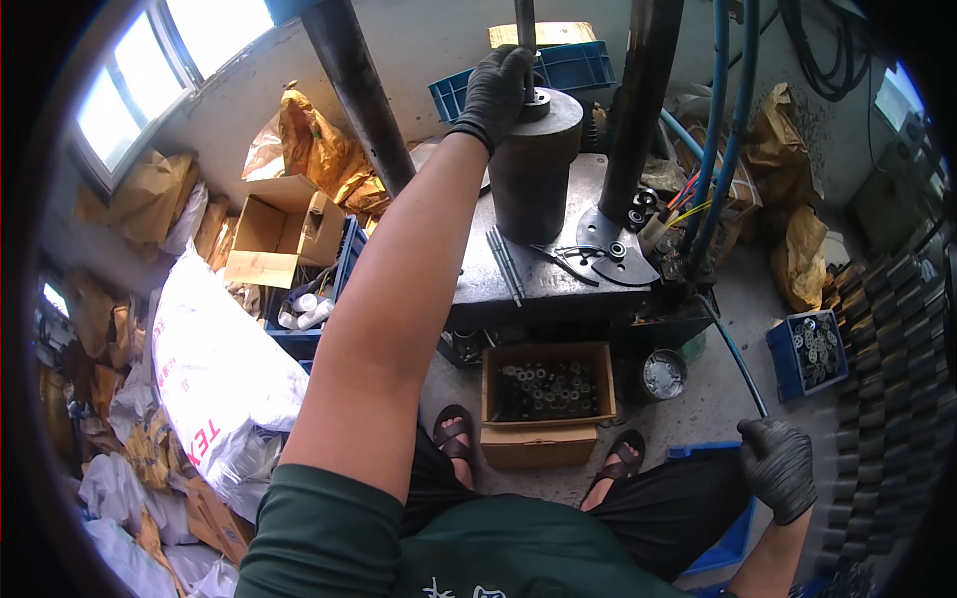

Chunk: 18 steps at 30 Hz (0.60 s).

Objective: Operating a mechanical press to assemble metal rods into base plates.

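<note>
My left hand (494, 97), in a dark grey glove, reaches far forward with its fingers closed at an upright metal rod (525, 40). That rod stands over a small dark ring (536, 106) on top of a thick steel cylinder (531, 189). Beneath the cylinder is the metal press table (478, 284), where several thin rods (504, 264), a curved slotted plate (628, 267) and a small bearing (617, 250) lie. At the lower right, my gloved right hand (778, 468) wraps round the end of a long thin lever (736, 359), which slants up toward the press.
Two steel columns (357, 95) (643, 100) flank the cylinder. Below the table sits a cardboard box (548, 411) of bearings, with a round tin (664, 376) beside it. A blue bin (788, 361) of metal parts stands right; a white sack (214, 359) leans left. Blue hoses (716, 149) hang at right.
</note>
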Motion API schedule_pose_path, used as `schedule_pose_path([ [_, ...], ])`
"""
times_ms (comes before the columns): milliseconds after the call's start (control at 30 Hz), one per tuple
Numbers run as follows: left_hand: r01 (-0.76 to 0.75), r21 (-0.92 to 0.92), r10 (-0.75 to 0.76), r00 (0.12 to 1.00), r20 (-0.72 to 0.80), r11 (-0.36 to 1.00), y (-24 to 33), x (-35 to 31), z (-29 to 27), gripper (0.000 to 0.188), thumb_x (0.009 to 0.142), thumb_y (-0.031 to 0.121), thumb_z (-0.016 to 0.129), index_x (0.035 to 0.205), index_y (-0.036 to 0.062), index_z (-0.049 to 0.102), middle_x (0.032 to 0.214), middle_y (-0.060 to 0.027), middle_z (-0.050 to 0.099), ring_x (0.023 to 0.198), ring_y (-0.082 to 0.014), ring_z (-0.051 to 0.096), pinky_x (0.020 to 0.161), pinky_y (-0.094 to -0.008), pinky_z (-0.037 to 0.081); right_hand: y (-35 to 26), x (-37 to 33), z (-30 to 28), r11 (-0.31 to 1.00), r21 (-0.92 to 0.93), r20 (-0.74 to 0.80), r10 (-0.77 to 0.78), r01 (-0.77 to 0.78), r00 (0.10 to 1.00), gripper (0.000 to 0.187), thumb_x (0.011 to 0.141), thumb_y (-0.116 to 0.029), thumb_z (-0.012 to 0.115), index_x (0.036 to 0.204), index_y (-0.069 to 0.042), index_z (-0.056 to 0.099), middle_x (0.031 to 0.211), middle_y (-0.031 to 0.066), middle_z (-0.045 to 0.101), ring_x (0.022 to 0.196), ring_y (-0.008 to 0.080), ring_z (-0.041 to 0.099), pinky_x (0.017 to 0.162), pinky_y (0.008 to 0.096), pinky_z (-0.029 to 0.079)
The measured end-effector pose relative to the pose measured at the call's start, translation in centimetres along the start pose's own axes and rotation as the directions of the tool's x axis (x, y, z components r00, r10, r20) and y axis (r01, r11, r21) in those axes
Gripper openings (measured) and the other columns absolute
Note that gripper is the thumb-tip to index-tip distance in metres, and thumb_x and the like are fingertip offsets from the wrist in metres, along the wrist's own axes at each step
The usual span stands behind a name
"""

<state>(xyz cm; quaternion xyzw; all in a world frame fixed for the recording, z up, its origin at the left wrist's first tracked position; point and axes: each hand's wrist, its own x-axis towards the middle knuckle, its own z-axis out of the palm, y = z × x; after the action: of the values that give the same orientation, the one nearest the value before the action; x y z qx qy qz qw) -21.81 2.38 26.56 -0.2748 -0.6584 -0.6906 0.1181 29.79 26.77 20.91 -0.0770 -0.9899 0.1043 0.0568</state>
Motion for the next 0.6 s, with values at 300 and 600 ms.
schedule_pose_path([
  [300,0.021,0.063,-0.022,1.0,0.022,0.998,0.0,0.2,-0.3,0.039,0.092,0.029,0.052,0.111,0.0003,0.07,0.087,-0.0109,0.072,0.077,-0.016,0.068,0.074,-0.0308,0.055,0.0,1.5,-1.7,0.995,0.098,-0.058,0.01,-0.004,0.998,0.028,0.078,-0.003,0.06,0.102,-0.001,0.075,0.099,0.0206,0.072,0.089,0.0389,0.07,0.083,0.0437,0.057],
  [600,0.045,0.059,-0.047,0.998,0.05,0.997,0.5,-0.2,-0.2,0.026,0.094,0.023,0.051,0.1,0.0008,0.064,0.081,-0.0129,0.068,0.074,-0.0199,0.067,0.075,-0.0324,0.056,0.9,1.1,-1.8,0.997,0.075,0.097,0.011,-0.018,0.995,0.026,0.081,-0.003,0.063,0.105,-0.002,0.073,0.098,0.0212,0.071,0.093,0.0396,0.069,0.083,0.0443,0.056],
])
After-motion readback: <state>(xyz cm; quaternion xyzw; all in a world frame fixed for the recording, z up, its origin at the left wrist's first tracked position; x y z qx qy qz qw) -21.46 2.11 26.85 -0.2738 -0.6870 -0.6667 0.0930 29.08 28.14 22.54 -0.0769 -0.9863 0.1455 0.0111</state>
